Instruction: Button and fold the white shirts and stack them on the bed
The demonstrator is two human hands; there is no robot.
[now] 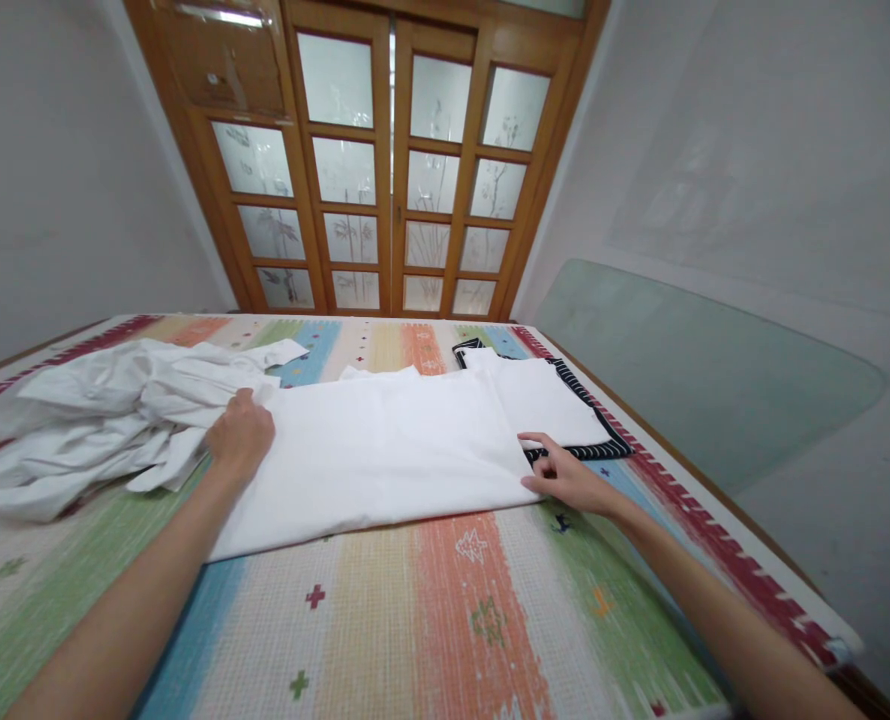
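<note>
A white garment (385, 450), folded into a long flat panel, lies across the middle of the table. My left hand (241, 432) is closed on its left end, fingers curled down over the fabric. At the opposite end, my right hand (561, 475) rests its fingertips against the right edge, with thumb and fingers apart. Just beyond my right hand lies a smaller folded white piece (542, 395) on top of a black-and-white striped cloth (614, 440). Left of my left hand is a crumpled heap of white clothing (130, 400).
A colourful striped cloth (370, 620) covers the table under everything. A wooden door with glass panes (392, 160) stands beyond the far edge. Against the right wall (752, 130) leans a greenish glass panel (700, 370), close to the table's side.
</note>
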